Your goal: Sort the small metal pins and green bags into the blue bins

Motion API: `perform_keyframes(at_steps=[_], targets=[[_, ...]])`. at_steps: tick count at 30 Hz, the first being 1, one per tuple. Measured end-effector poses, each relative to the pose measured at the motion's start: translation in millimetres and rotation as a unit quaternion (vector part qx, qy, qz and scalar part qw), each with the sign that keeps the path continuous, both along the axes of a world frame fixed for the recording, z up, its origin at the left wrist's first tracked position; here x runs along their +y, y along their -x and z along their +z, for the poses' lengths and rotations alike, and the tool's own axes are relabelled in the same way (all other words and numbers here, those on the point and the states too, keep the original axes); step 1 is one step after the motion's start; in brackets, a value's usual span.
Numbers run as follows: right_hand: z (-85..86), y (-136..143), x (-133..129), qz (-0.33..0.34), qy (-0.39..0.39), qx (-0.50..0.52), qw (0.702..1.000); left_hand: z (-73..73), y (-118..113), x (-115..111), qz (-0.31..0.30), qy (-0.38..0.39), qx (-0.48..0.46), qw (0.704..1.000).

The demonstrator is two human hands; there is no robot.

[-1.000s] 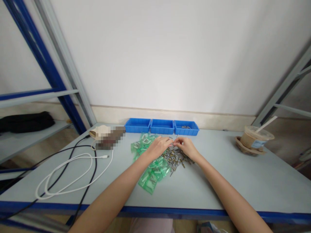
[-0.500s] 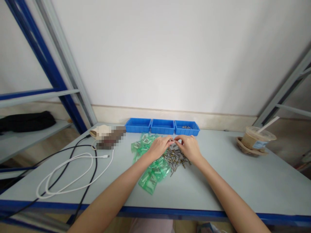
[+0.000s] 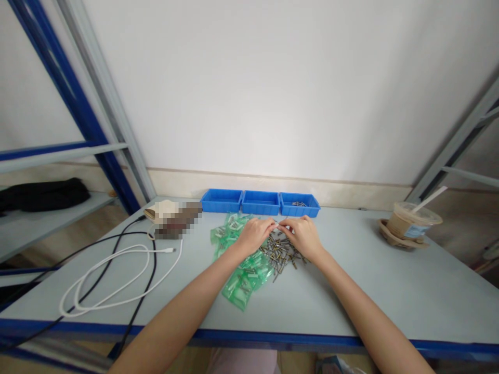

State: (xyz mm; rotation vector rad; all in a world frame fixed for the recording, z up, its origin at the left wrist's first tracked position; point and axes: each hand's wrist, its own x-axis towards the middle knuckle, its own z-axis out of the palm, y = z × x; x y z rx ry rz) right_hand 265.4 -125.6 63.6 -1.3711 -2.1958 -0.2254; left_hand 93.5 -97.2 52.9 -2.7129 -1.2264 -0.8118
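Note:
My left hand (image 3: 256, 235) and my right hand (image 3: 303, 235) meet fingertip to fingertip above the table, both closed in a pinch. Between them is a small whitish piece (image 3: 277, 225), mostly covered by the fingers, so its kind is unclear. Under and between the hands lies a loose pile of thin metal pins (image 3: 281, 254), some with brass-coloured parts. Left of the pile, partly beneath my left hand and wrist, are green plastic bags (image 3: 242, 283) with small metal and white pieces inside.
Three blue bins (image 3: 260, 203) stand in a row at the back; the right-hand bin (image 3: 299, 204) holds several metal pins. White cable (image 3: 113, 309) and black cable (image 3: 134, 311) loop across the left. A drink cup (image 3: 409, 223) sits in a cardboard holder (image 3: 393, 239) at the right.
The fingertips of my two hands have come closer together around the small whitish piece, which shows less now. The pile, bags and bins look the same.

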Motion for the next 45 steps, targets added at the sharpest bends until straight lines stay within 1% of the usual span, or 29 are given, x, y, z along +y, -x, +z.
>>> perform_keyframes(at_steps=[5,8,14,17,21,25,29,37,41,45], targets=[[0.3,-1.5,1.5,0.015,0.008,-0.001,1.0,-1.0,3.0,2.7,-0.025,0.009,-0.001,1.0],[0.9,-0.6,0.8,0.03,-0.003,0.017,0.999,-0.1,2.2,1.0,-0.029,0.013,-0.002,0.999],[1.0,-2.8,-0.1,0.017,-0.013,0.0,1.0,0.2,-0.7,-1.1,-0.024,0.037,-0.033,0.998],[0.4,-4.5,1.5,0.013,-0.005,-0.01,1.0,-0.3,0.2,0.0,-0.036,0.046,-0.027,0.998],[1.8,-4.7,1.9,0.03,-0.011,-0.011,0.999,0.4,2.1,0.3,-0.054,0.053,-0.02,0.997],[4.2,-3.8,-0.1,0.035,-0.035,0.007,0.999,1.3,2.2,-0.7,-0.054,0.08,-0.054,0.994],[4.6,-3.8,-0.8,0.041,-0.036,0.009,0.998,-0.1,0.3,-0.9,-0.046,0.099,-0.086,0.99],[5.5,-3.7,-1.7,0.059,-0.036,0.0,0.998,0.3,0.7,-0.8,-0.053,0.099,-0.091,0.989],[7.6,-3.7,-3.0,0.043,-0.038,-0.002,0.998,-0.3,0.3,-1.3,-0.049,0.088,-0.085,0.991],[8.5,-3.8,-3.0,0.031,-0.043,-0.019,0.998,-1.3,0.0,-1.5,-0.063,0.087,-0.082,0.991]])
